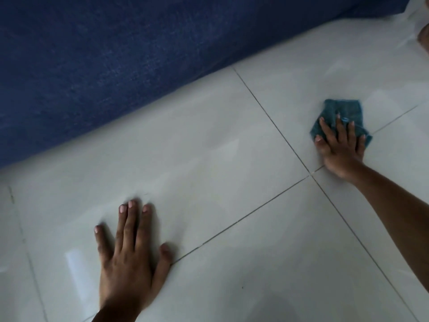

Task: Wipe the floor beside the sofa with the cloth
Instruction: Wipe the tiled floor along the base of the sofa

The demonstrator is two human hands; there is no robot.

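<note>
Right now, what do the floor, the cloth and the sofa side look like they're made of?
Floor: glazed ceramic or porcelain tile, probably; pale, glossy, with soft reflections and thin dark grout lines.
Cloth: teal, matte, slightly fuzzy, likely microfibre or terry; it lies crumpled flat under the right hand.
Sofa: blue woven upholstery fabric, with a visible coarse weave and no sheen.

Nothing readable anywhere, honestly: no labels, brands, numbers or signs on any surface in view, and too blurry for fine print anyway.

Teal cloth [341, 115], blue sofa [116, 66]
</note>
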